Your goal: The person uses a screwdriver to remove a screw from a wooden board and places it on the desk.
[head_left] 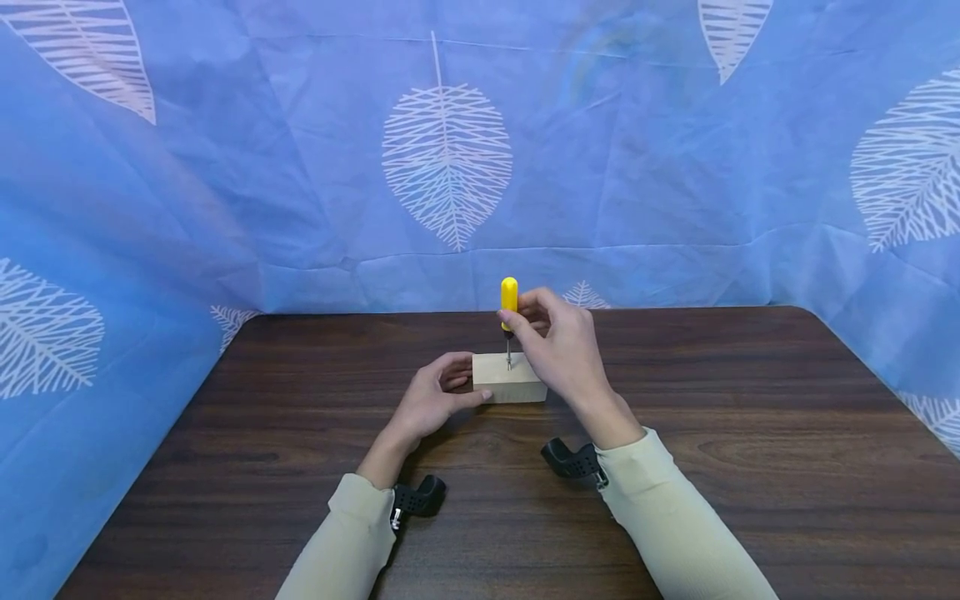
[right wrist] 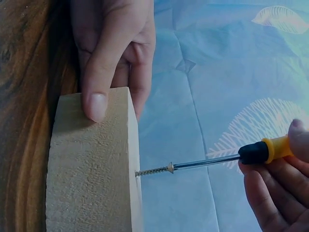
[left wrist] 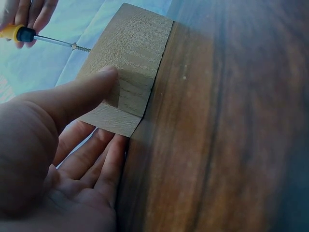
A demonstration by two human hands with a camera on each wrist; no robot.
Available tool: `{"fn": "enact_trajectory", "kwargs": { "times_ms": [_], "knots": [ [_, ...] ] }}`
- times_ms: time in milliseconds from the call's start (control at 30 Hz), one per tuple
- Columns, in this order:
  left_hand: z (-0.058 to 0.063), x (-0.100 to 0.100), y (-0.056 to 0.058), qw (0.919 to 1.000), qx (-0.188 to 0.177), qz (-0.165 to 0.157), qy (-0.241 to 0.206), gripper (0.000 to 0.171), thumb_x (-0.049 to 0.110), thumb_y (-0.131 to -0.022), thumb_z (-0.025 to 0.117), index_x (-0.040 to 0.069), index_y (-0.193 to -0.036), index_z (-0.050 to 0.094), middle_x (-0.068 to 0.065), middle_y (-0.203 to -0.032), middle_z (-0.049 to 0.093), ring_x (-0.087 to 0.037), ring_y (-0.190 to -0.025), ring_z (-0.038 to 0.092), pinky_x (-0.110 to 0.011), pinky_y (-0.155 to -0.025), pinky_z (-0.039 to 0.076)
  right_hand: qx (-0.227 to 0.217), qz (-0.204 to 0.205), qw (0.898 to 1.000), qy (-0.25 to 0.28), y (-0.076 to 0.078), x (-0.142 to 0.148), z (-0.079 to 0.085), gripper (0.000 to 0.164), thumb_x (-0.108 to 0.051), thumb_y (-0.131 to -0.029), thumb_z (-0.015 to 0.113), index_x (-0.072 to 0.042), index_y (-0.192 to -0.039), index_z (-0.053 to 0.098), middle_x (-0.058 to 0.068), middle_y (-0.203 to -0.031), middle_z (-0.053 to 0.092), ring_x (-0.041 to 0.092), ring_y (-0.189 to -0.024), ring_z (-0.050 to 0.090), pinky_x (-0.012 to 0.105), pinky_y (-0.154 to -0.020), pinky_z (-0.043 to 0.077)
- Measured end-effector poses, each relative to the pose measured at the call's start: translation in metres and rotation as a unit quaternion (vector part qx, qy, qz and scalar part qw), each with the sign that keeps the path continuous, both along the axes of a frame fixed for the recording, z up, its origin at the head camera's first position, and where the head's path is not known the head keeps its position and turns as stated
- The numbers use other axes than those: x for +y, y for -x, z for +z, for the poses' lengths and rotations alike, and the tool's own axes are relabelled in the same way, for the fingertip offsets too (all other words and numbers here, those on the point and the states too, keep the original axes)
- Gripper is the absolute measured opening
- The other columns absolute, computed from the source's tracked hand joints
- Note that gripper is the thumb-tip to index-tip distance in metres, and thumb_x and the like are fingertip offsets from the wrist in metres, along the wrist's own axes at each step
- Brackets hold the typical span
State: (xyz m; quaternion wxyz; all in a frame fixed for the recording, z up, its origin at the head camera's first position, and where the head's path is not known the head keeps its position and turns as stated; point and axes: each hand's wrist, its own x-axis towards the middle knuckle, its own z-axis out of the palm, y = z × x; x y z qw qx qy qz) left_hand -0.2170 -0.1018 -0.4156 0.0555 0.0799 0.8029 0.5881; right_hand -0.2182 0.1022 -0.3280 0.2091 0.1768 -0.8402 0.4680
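A pale wooden block [head_left: 510, 392] lies on the dark table. My left hand [head_left: 433, 400] grips its left end, with the thumb [left wrist: 96, 84] on the near face and the fingers behind. In my right hand [head_left: 566, 342] is a screwdriver [head_left: 510, 296] with a yellow handle and black collar, pinched by thumb and fingers and held upright over the block. Its shaft meets the head of a screw [right wrist: 157, 170]. The screw stands in the block's top face, with most of its thread showing above the wood.
The dark wood-grain table [head_left: 300, 467] extends around the block on all sides. Blue cloth [head_left: 315, 167] with white leaf prints hangs behind and at both sides. Black wrist mounts [head_left: 420, 497] sit at both cuffs, just above the table.
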Motion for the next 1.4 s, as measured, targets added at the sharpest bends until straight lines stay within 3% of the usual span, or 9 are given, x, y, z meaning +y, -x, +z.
{"fn": "enact_trajectory", "kwargs": {
  "times_ms": [100, 333, 1167, 1400],
  "knots": [
    [-0.0009, 0.0000, 0.0001, 1.0000, 0.001, 0.000, 0.002, 0.062, 0.020, -0.094, 0.086, 0.013, -0.151, 0.061, -0.011, -0.149, 0.066, -0.032, -0.141, 0.062, -0.049, -0.123, 0.050, -0.002, 0.003, 1.000, 0.001, 0.0005, 0.0000, -0.0008, 0.017, -0.018, -0.103, 0.076, -0.004, -0.112, 0.074, 0.013, -0.103, 0.081, 0.027, -0.091, 0.081, 0.045, -0.085, 0.070],
    [-0.0011, 0.0002, -0.0026, 1.0000, -0.005, 0.002, -0.001, 0.064, 0.019, -0.094, 0.086, 0.012, -0.152, 0.060, -0.012, -0.150, 0.065, -0.033, -0.142, 0.061, -0.050, -0.124, 0.050, -0.038, -0.005, 0.999, 0.007, -0.0010, 0.0008, -0.0012, 0.024, -0.031, -0.103, 0.075, -0.011, -0.115, 0.072, 0.007, -0.106, 0.080, 0.023, -0.092, 0.078, 0.043, -0.085, 0.068],
    [-0.0010, 0.0008, -0.0003, 1.0000, 0.000, 0.002, 0.002, 0.063, 0.021, -0.094, 0.086, 0.014, -0.151, 0.061, -0.012, -0.150, 0.065, -0.032, -0.142, 0.062, -0.050, -0.124, 0.050, 0.000, 0.006, 1.000, -0.013, 0.0001, 0.0008, 0.0009, 0.022, -0.024, -0.102, 0.078, -0.005, -0.113, 0.074, 0.011, -0.102, 0.081, 0.024, -0.087, 0.079, 0.043, -0.081, 0.069],
    [-0.0002, 0.0009, -0.0009, 1.0000, 0.000, 0.002, 0.004, 0.063, 0.020, -0.095, 0.086, 0.013, -0.151, 0.060, -0.012, -0.151, 0.065, -0.034, -0.142, 0.061, -0.050, -0.123, 0.050, -0.025, 0.018, 0.999, -0.014, -0.0007, 0.0006, 0.0031, 0.026, -0.026, -0.104, 0.075, -0.005, -0.120, 0.074, 0.011, -0.107, 0.081, 0.025, -0.092, 0.080, 0.044, -0.084, 0.069]
  ]
}}
